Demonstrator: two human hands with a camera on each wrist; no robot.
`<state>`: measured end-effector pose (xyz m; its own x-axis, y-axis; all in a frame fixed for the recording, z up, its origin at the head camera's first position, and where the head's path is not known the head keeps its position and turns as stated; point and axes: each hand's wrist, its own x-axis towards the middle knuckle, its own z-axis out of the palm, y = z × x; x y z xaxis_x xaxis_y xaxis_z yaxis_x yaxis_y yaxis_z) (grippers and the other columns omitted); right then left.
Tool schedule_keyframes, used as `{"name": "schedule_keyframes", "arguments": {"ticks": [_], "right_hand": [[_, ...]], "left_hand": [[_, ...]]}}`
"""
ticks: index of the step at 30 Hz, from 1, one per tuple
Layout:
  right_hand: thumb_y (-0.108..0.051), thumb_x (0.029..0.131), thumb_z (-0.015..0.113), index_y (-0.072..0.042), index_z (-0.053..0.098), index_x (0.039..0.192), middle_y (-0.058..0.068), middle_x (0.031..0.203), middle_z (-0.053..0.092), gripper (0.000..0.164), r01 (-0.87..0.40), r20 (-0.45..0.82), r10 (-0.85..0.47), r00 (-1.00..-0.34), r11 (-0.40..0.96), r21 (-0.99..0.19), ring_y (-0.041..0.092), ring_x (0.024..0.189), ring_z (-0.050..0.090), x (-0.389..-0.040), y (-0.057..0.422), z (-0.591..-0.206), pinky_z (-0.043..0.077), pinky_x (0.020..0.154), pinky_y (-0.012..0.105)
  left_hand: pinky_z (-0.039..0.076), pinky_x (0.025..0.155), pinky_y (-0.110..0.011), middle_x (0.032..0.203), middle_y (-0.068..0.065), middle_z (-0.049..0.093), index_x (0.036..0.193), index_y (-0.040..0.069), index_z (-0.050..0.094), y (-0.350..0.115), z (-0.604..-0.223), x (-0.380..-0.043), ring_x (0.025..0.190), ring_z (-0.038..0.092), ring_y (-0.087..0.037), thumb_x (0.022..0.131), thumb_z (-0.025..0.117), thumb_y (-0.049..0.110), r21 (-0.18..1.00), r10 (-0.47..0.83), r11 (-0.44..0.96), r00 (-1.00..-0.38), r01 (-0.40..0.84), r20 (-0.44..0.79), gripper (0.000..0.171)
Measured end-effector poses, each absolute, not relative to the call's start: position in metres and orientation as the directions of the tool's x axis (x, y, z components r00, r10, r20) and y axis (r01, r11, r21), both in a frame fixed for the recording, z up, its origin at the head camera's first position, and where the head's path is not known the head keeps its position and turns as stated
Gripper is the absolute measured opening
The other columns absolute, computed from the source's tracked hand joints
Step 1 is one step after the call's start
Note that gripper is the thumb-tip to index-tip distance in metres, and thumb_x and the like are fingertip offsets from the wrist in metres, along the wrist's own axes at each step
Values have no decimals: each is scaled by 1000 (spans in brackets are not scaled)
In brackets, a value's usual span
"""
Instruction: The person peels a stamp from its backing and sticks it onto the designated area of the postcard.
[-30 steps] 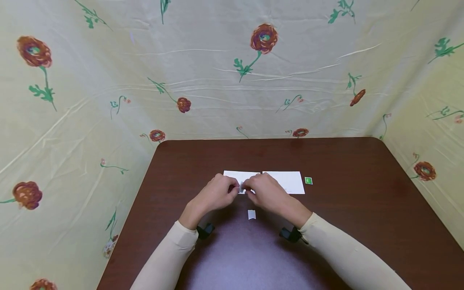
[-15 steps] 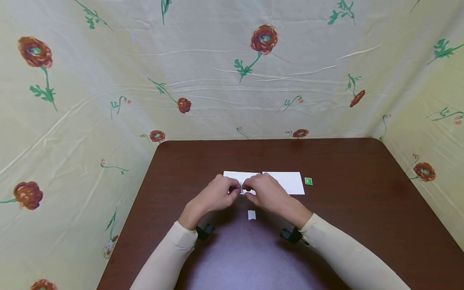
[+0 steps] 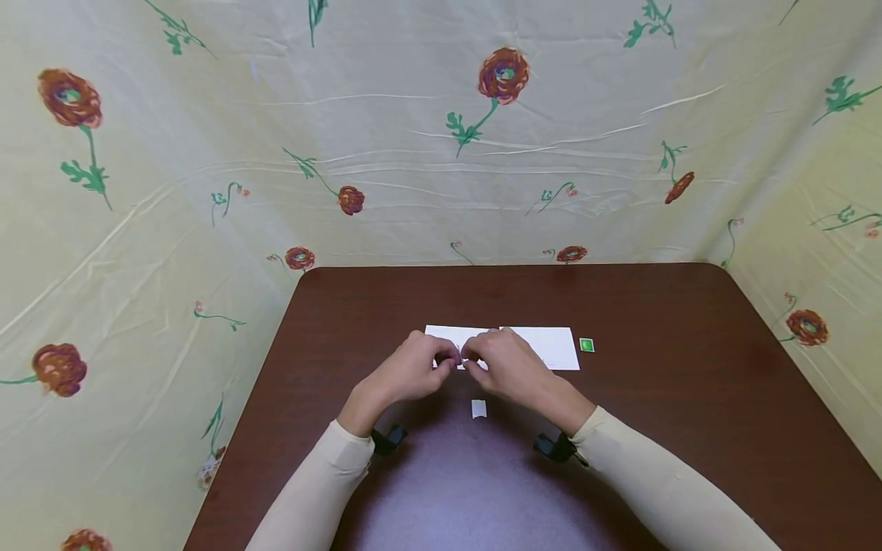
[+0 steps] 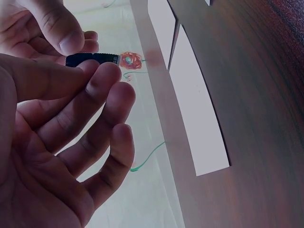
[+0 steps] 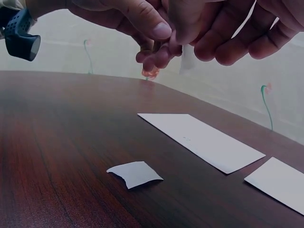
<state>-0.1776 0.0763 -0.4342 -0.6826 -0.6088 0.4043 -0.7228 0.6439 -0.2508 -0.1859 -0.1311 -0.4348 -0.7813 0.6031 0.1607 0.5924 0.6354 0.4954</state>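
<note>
A small dark-faced stamp with a notched edge point(image 4: 76, 59) is raised above the table. The right wrist view shows a pale, whitish piece point(image 5: 187, 59) at the fingertips. My left hand point(image 3: 413, 366) pinches the stamp between thumb and forefinger. The thumb and fingers of my right hand point(image 3: 506, 360) grip it from the other side, so the fingertips of both hands nearly meet. From the head view the fingers hide the stamp. Below the hands lies a curled scrap of white paper point(image 5: 135, 174).
Two white paper rectangles lie side by side beyond the hands: the left one point(image 3: 444, 332) is partly covered by them, the right one point(image 3: 551, 344) bears faint small print. Right of these sits a green stamp with a white border point(image 3: 586, 345). Flowered sheeting point(image 3: 386, 138) encloses the brown table point(image 3: 654, 367).
The hands have drawn slightly closer together. The pale piece that showed between the fingertips a second ago is now hidden in the head view. Nothing on the table has moved.
</note>
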Motion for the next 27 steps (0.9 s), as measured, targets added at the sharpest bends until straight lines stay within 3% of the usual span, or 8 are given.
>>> {"name": "schedule_keyframes", "arguments": {"ticks": [12, 22, 27], "right_hand": [[-9, 87, 68, -13, 75, 87, -7, 76, 69, 8, -710, 416, -590, -692, 658, -249, 10, 67, 60, -177, 78, -434, 53, 74, 38], [-10, 88, 68, -13, 75, 90, -8, 76, 67, 8, -662, 378, -548, -746, 672, -332, 8, 63, 53, -181, 82, -430, 46, 61, 24], [-13, 90, 67, -12, 75, 93, -6, 77, 67, 8, -644, 385, -523, -760, 686, -340, 7, 62, 51, -187, 86, -425, 44, 58, 22]], "left_hand": [[47, 64, -23, 74, 13, 68, 91, 17, 78, -132, -437, -189, 66, 57, -2, 91, 70, 17, 454, 469, 733, -860, 506, 202, 7], [45, 57, -22, 72, 14, 67, 89, 19, 77, -132, -435, -191, 63, 56, -1, 90, 73, 18, 472, 465, 708, -849, 526, 249, 5], [45, 56, -23, 71, 14, 66, 86, 19, 75, -129, -431, -193, 62, 56, -2, 91, 71, 19, 499, 441, 689, -850, 526, 288, 6]]}}
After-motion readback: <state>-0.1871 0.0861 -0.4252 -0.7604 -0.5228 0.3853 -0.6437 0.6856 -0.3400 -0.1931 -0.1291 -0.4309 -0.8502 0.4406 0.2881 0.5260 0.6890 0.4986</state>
